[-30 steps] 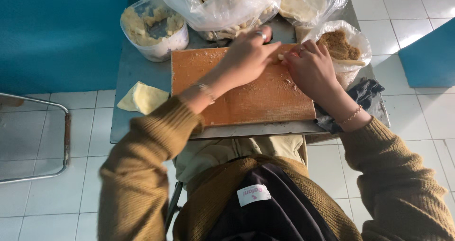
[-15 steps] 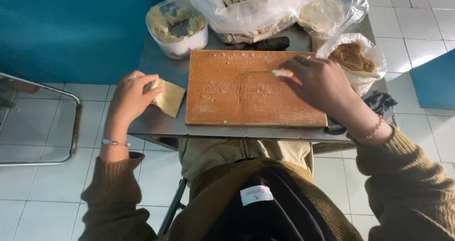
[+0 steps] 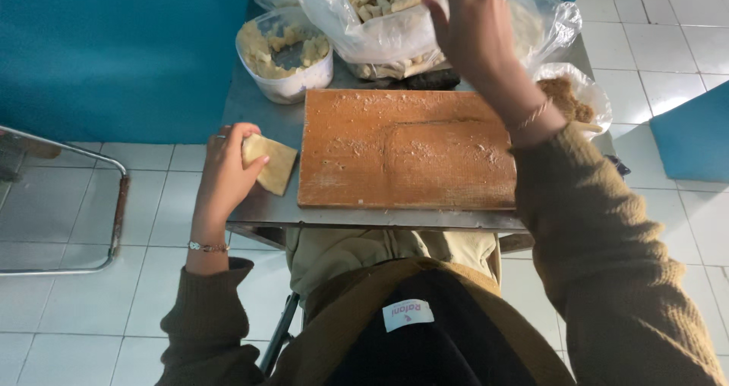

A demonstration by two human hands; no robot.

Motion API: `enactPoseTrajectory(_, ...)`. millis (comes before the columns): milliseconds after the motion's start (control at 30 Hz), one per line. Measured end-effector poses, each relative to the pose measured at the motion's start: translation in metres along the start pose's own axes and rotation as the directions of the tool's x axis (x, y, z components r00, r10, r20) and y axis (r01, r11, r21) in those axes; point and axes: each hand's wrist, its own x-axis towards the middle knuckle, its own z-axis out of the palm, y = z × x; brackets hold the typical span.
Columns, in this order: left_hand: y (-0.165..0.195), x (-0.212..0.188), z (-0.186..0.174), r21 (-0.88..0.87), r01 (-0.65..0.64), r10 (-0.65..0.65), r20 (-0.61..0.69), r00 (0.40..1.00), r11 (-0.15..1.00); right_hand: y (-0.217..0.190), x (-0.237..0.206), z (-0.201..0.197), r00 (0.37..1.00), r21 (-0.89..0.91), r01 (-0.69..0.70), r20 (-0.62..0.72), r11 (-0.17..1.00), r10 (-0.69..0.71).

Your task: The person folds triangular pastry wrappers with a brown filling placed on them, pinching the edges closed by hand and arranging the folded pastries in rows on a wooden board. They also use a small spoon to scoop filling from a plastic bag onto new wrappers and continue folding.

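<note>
My left hand (image 3: 226,175) rests at the left edge of the metal table (image 3: 262,211), its fingers closed on a stack of pale square dough wrappers (image 3: 267,162). My right hand (image 3: 472,25) is raised with fingers spread over a clear plastic bag of rolled pastries (image 3: 380,10) at the back; nothing shows in it. Between the hands lies a flour-dusted wooden board (image 3: 406,149), bare on top.
A plastic tub of pale filling (image 3: 285,56) stands at the back left. A bag of brown filling (image 3: 571,97) sits at the right edge, another clear bag (image 3: 550,22) behind it. A metal chair frame (image 3: 114,219) stands on the tiled floor to the left, by a blue wall (image 3: 114,52).
My right hand has left the board and risen to the bag of rolls at the back. My left hand stays on the wrappers, now gripping them.
</note>
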Motion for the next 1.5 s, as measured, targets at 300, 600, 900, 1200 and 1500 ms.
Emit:
enactPoseTrajectory(300, 0.022, -0.021, 0.006, 0.308, 0.080, -0.035, -0.150, 0.988, 0.948, -0.064, -0.078, -0.091, 0.988, 0.203, -0.076, 0.146, 0.976, 0.046)
enactPoseTrajectory(600, 0.081, -0.017, -0.012, -0.464, 0.241, -0.332, -0.126, 0.935, 0.853, -0.107, -0.100, -0.112, 0.957, 0.413, -0.272, 0.207, 0.869, 0.202)
enactPoseTrajectory(900, 0.181, -0.013, 0.053, -0.977, -0.005, -0.088, -0.025, 0.996, 0.215, -0.154, -0.094, -0.076, 0.962, 0.573, -0.251, 0.058, 0.780, 0.267)
enactPoseTrajectory(1200, 0.201, -0.031, 0.066, -0.977, -0.012, 0.028, -0.006, 1.000, 0.214, -0.149, -0.118, -0.084, 0.935, 0.618, -0.338, 0.134, 0.710, 0.328)
enactPoseTrajectory(1500, 0.214, -0.034, 0.062, -0.650, -0.255, 0.144, -0.221, 0.965, 0.716, -0.144, -0.128, -0.091, 0.856, 0.784, -0.481, 0.323, 0.393, 0.404)
